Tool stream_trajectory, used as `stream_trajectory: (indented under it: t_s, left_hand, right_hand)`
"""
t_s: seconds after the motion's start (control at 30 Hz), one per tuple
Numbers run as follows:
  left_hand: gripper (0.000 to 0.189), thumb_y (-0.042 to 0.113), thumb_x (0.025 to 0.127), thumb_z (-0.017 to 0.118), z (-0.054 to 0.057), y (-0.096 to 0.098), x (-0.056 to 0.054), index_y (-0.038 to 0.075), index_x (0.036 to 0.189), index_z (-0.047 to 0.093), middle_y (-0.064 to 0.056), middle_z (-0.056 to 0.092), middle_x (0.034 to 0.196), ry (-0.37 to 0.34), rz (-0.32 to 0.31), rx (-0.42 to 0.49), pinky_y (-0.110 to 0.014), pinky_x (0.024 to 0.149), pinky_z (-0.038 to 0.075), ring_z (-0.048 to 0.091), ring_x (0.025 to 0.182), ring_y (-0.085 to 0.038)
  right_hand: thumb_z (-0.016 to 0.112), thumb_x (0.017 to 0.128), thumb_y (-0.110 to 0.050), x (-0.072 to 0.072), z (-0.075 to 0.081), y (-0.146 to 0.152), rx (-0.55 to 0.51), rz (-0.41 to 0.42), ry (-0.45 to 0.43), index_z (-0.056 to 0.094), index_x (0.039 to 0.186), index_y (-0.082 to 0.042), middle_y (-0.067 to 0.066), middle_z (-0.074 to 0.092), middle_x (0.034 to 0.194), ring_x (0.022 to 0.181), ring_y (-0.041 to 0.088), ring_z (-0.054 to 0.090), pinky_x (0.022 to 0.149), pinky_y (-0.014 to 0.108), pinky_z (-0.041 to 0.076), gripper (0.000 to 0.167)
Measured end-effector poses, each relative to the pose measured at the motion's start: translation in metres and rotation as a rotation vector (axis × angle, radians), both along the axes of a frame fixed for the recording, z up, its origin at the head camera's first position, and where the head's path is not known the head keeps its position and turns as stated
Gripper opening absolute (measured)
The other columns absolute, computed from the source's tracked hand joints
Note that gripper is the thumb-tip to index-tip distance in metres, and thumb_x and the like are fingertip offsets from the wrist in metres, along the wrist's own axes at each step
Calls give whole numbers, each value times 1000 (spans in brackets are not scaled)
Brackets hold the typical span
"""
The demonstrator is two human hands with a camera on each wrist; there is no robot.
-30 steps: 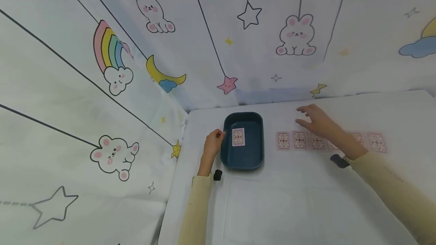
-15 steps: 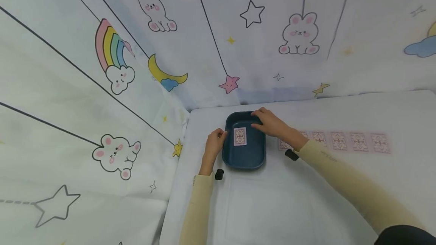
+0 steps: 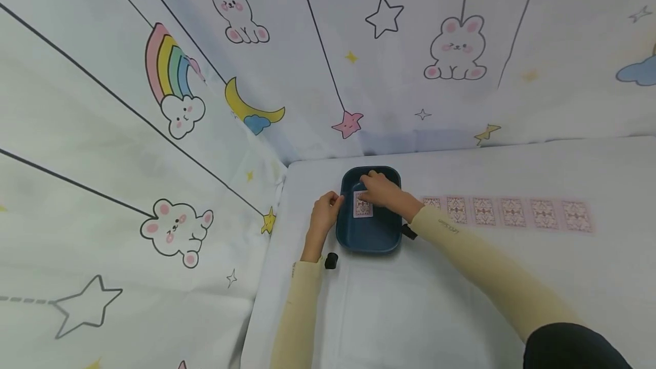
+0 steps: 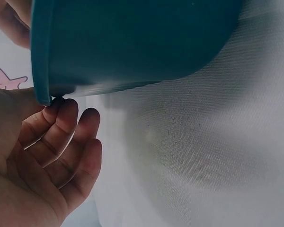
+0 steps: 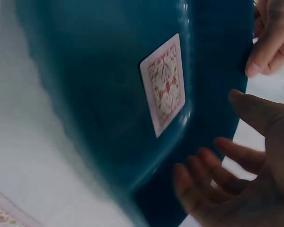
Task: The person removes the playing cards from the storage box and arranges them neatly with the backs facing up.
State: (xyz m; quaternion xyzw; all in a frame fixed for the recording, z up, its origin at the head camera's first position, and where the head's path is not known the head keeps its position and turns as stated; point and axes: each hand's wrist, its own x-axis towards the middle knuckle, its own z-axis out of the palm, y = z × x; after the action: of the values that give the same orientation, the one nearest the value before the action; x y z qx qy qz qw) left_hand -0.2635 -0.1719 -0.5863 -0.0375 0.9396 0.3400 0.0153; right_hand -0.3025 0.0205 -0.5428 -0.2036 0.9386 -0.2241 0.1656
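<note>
A dark teal rectangular tray point(image 3: 369, 236) with raised walls stands on the white-covered table. One playing card point(image 3: 363, 209) lies in it, its red-patterned back facing up. My left hand point(image 3: 323, 213) pinches the tray's left rim; in the left wrist view its thumb goes over the rim and the fingers curl beneath. Over the tray's upper part is my right hand point(image 3: 386, 192), overlapping the card's corner in the head view. The right wrist view shows its fingers spread and loosely bent above the tray wall, with the card point(image 5: 165, 87) apart from them and nothing held.
Right of the tray, several playing cards point(image 3: 511, 212) lie in a row, backs up; the right forearm partly covers the nearest one. Behind the table rises a white cloth backdrop point(image 3: 318, 61) with cartoon drawings. A dark rounded shape point(image 3: 574, 349) fills the lower right corner.
My right hand has swept left from above the row of cards to over the tray. My left hand stays at the tray's rim. The card in the tray has not moved.
</note>
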Motion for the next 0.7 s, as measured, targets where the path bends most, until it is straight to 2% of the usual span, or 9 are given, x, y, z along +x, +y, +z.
stream_trajectory:
  t_s: [0.23, 0.33, 0.53, 0.7]
  left_hand:
    - [28, 33, 103, 57, 0, -1, 2, 9, 92, 65, -6, 66, 82, 21, -9, -7, -27, 56, 39, 52, 63, -14]
    - [28, 33, 103, 57, 1, -1, 3, 9, 92, 65, -6, 65, 82, 17, -9, -9, -26, 56, 39, 52, 64, -14]
    - [27, 31, 103, 57, 3, -1, 3, 8, 92, 65, -7, 65, 82, 25, -15, -13, -26, 56, 38, 52, 65, -15]
    - [26, 31, 103, 57, 5, 0, 2, 8, 92, 65, -7, 65, 83, 21, -18, -16, -26, 57, 38, 53, 66, -15]
  right_hand:
    - [72, 93, -34, 0, -15, -26, 178, -43, -69, 50, 140, 5, 28, 50, 134, 122, 43, 50, 99, 56, 48, 65]
    - [75, 91, -37, 0, -23, -33, 216, -58, -87, 50, 139, 7, 31, 48, 135, 126, 46, 48, 101, 57, 47, 70]
    - [79, 85, -41, 4, -30, -44, 249, -94, -30, 45, 140, 12, 34, 43, 141, 131, 50, 44, 105, 58, 44, 84]
    - [79, 85, -39, 2, -36, -47, 297, -97, -24, 43, 142, 13, 34, 39, 143, 132, 48, 43, 104, 57, 45, 85]
